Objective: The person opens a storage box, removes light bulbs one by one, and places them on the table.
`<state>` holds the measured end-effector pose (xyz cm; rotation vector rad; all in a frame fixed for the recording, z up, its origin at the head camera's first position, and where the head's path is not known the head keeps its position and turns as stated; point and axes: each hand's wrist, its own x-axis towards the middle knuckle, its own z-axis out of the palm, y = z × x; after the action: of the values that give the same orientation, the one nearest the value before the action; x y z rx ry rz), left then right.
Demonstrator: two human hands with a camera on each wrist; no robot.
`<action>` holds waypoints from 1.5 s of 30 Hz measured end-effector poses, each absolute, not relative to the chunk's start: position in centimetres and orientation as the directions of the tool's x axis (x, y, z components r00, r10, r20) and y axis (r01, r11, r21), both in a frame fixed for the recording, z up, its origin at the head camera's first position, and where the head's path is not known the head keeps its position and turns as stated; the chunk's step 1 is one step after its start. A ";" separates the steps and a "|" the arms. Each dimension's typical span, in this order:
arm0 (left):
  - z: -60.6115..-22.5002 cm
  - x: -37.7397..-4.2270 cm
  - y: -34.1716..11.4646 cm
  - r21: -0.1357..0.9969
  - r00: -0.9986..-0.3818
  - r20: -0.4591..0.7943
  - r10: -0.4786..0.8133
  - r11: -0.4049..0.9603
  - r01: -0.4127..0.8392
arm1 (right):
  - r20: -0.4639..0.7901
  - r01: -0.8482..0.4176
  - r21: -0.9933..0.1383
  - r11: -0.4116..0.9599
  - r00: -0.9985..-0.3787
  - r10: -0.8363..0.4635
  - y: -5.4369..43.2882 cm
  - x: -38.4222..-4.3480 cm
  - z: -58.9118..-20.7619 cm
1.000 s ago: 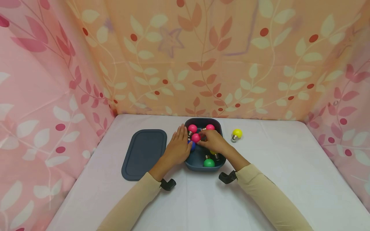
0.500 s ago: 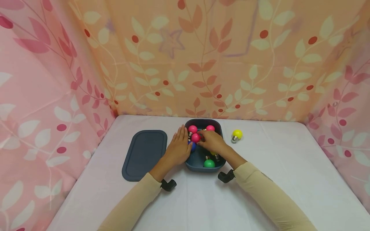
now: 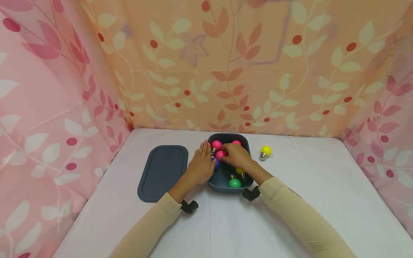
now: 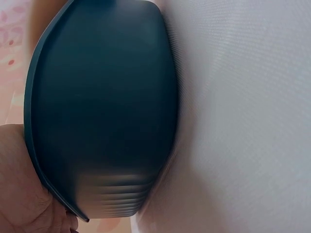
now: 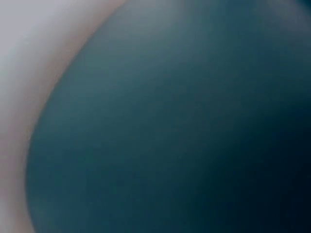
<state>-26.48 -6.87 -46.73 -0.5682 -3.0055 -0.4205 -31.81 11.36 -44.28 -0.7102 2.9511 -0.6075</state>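
Note:
A dark blue-grey box (image 3: 226,189) stands at the table's back middle with several coloured light bulbs inside. My left hand (image 3: 200,165) lies with straight fingers along its left rim; in the left wrist view the palm (image 4: 19,184) meets the rim. My right hand (image 3: 238,156) reaches into the box and pinches a pink light bulb (image 3: 220,155), whose screw base is hidden by the fingers. Around it lie a pink bulb (image 3: 216,144), another pink bulb (image 3: 236,142) and a blue bulb (image 3: 216,164), partly covered by the left thumb. The right wrist view is a blur of the box wall (image 5: 121,121).
Nearer the box's front are a green bulb (image 3: 235,183) and a yellow bulb (image 3: 239,170). Another yellow bulb (image 3: 266,150) lies on the white table right of the box. The flat dark lid (image 3: 164,173) rests to the left. Patterned curtains (image 3: 206,71) enclose the table.
The right hand has shifted slightly, its forearm drawing a little inward, while staying at the same pink bulb. The left hand keeps its place on the rim; the whole view has drifted slightly.

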 end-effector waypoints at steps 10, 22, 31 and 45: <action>-47.1 -26.7 -6.6 0.236 -0.935 0.094 0.343 0.904 0.355 | 0.097 -0.428 -0.430 0.795 -0.898 -0.430 11.9 -32.1 -44.9; -47.1 -26.5 -6.8 0.259 -0.941 0.090 0.325 0.905 0.337 | 0.173 -0.440 -0.481 0.758 -0.896 -0.410 13.1 -30.6 -43.5; -47.0 -26.6 -6.7 0.276 -0.939 0.084 0.334 0.897 0.344 | 0.162 -0.354 -0.584 0.730 -0.933 -0.322 15.4 -29.2 -41.7; -46.8 -26.5 -6.7 0.283 -0.938 0.091 0.336 0.894 0.348 | 0.236 -0.318 -0.622 0.715 -0.947 -0.217 19.1 -27.6 -40.2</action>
<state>-26.45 -6.73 -46.85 -0.5450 -3.0186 -0.4625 -27.58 19.10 -40.16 -0.4775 3.0433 -1.1484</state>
